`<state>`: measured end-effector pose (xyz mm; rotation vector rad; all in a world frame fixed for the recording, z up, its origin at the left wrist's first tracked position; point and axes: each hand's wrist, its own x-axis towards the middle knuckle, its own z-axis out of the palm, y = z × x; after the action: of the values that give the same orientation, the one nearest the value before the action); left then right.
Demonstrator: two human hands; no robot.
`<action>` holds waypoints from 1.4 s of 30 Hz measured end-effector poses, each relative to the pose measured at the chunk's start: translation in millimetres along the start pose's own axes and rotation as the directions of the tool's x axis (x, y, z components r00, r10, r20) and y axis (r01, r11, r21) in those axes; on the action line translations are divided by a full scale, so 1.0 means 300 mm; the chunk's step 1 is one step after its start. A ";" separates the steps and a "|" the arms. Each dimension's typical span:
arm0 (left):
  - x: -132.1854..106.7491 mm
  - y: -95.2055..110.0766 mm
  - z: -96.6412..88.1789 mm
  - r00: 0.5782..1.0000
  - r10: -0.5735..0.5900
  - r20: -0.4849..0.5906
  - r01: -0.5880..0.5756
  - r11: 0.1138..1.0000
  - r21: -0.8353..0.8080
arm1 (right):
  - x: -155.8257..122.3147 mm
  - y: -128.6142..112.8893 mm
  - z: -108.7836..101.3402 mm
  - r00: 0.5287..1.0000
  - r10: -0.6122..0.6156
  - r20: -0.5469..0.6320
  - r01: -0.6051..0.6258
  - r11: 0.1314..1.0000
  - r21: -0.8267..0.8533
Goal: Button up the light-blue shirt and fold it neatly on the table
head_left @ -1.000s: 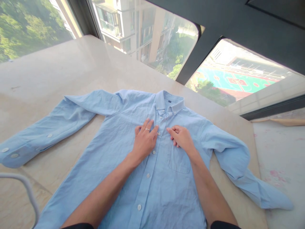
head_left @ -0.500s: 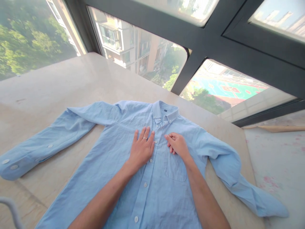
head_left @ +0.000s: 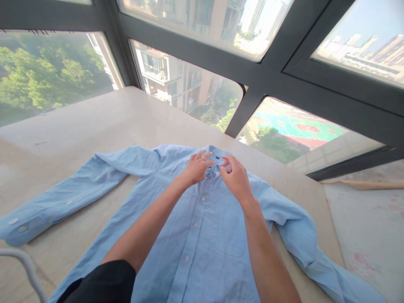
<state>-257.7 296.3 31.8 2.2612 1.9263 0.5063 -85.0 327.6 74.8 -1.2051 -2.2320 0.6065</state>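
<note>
The bench [head_left: 94, 122] lies bare and open on the far left and in the strip behind the collar [head_left: 217, 158], up to the dark window frame [head_left: 252, 101], which closes off the far side. The shirt [head_left: 202, 252] covers the middle. One sleeve [head_left: 63, 202] stretches flat across the left approach (low, easy to pass over), and the other sleeve [head_left: 299, 235] bunches up near the bench's right edge. A curved metal rail [head_left: 25, 269] stands at the near left corner. The left hand [head_left: 197, 167] and the right hand [head_left: 235, 179] meet at the collar, leaving hardly any gap between them.
</note>
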 end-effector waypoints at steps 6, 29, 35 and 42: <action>0.075 -0.014 0.031 0.975 0.131 0.178 -0.128 0.991 -0.026 | 0.096 0.114 0.062 0.993 -0.046 0.113 0.043 0.999 0.028; 0.046 -0.045 0.137 0.943 -0.059 -0.328 0.013 0.990 -0.140 | 0.034 0.206 0.182 0.984 -0.047 -0.171 0.066 0.992 0.110; 0.011 -0.027 0.076 0.895 -0.240 -0.377 0.147 0.955 -0.259 | 0.035 0.169 0.165 0.994 -0.105 -0.043 0.108 0.992 0.060; -0.085 0.013 0.060 0.972 -0.231 -0.051 0.196 0.908 -0.370 | 0.012 0.140 0.129 0.911 -0.322 0.258 0.302 0.946 0.115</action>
<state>-251.4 272.7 11.8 1.8023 1.9022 0.8698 -85.3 346.4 20.7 -0.7375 -2.5379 0.7524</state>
